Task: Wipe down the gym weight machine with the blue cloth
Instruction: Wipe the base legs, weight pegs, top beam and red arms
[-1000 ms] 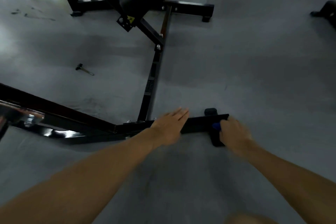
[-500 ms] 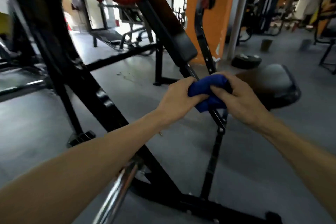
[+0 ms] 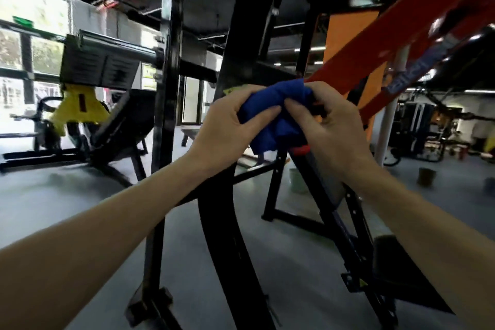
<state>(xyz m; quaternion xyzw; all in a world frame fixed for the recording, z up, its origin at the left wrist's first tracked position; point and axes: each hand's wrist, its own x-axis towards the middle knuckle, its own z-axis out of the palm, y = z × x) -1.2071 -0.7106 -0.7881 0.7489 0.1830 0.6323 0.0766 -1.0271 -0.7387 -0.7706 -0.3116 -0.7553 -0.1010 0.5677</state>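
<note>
Gym floor behind; left hand (image 3: pixel 227 126) and right hand (image 3: pixel 332 128) (arms outstretched) grip blue cloth (image 3: pixel 278 112).

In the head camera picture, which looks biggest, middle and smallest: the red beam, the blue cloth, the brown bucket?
1. red beam
2. blue cloth
3. brown bucket

The cloth is nearer the camera than the bucket, so real sizes are unsure.

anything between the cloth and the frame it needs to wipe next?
Nothing visible. Both the left hand and right hand grip the bunched cloth, held up right in front of the black frame and red bar. Whether it touches them is unclear.
</note>
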